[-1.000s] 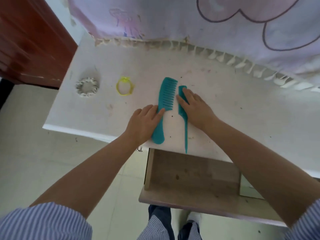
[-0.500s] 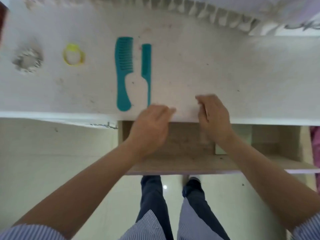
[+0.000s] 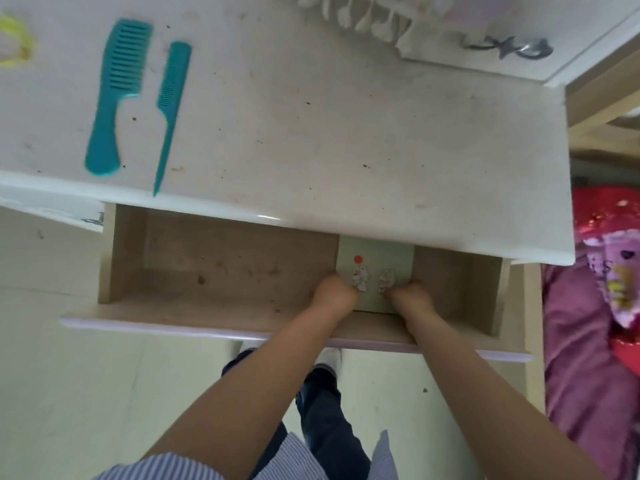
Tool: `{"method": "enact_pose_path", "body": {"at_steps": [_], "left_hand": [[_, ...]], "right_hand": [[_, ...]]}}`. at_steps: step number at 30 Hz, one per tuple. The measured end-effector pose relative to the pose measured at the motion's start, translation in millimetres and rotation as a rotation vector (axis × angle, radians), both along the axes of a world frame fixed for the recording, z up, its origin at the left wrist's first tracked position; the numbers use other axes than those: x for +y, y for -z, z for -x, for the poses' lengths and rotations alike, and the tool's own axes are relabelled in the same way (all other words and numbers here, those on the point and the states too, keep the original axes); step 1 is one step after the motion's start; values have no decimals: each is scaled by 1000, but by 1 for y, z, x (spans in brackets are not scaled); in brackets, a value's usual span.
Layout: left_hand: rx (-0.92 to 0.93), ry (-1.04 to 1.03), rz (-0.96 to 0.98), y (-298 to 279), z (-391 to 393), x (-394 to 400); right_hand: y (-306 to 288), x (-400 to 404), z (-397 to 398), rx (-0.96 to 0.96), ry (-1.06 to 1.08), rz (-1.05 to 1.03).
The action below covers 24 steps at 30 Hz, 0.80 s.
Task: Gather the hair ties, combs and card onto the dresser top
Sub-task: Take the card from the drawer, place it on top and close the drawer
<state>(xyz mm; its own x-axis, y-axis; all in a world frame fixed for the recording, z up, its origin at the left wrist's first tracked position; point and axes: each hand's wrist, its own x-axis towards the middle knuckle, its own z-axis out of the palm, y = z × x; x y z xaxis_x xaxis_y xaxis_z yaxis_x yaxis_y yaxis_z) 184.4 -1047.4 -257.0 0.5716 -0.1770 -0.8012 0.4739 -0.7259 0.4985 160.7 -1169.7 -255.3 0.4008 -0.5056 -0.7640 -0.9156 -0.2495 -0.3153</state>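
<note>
A pale green card (image 3: 375,258) with small cartoon figures and a red dot lies in the open drawer (image 3: 214,261), partly under the dresser top's front edge. My left hand (image 3: 334,296) grips its left side and my right hand (image 3: 412,297) grips its right side. On the white dresser top (image 3: 311,116) lie a wide-tooth teal comb (image 3: 114,95) and, just to its right, a teal tail comb (image 3: 169,109), side by side. A yellow hair tie (image 3: 14,43) shows at the far left edge, cut off by the frame.
A fringed cloth (image 3: 363,15) hangs over the dresser's back edge. A bed with pink and red bedding (image 3: 595,323) stands to the right. Pale floor tiles and my legs show below the drawer front (image 3: 156,325).
Both hands left the combs on the dresser top, came down into the open drawer and closed on the card. The view swung right, so the white hair tie is out of frame.
</note>
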Motion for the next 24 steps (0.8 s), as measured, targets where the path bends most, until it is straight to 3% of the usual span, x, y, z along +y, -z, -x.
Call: {"method": "enact_pose_path", "body": {"at_steps": [5, 8, 10, 11, 13, 18, 21, 24], "left_hand": [[-43, -13, -86, -1, -13, 20], [-125, -96, -78, -27, -26, 43], [-170, -295, -135, -101, 26, 95], [-171, -357, -88, -104, 24, 101], [-125, -453, -47, -109, 26, 118], [10, -466, 61, -130, 41, 133], [-90, -518, 89, -148, 64, 153], [-294, -604, 96, -162, 75, 174]], "right_hand": [[-14, 4, -8, 101, -23, -132], [-29, 8, -15, 12, -51, -239], [-80, 50, 24, 10, -140, -479], [-87, 53, 21, -11, -136, -524], [-95, 64, 18, -44, -96, -583], [-119, 64, 22, -64, -274, -651], [-140, 77, 22, -166, -495, -674], [-157, 99, 14, -283, -493, -784]]}}
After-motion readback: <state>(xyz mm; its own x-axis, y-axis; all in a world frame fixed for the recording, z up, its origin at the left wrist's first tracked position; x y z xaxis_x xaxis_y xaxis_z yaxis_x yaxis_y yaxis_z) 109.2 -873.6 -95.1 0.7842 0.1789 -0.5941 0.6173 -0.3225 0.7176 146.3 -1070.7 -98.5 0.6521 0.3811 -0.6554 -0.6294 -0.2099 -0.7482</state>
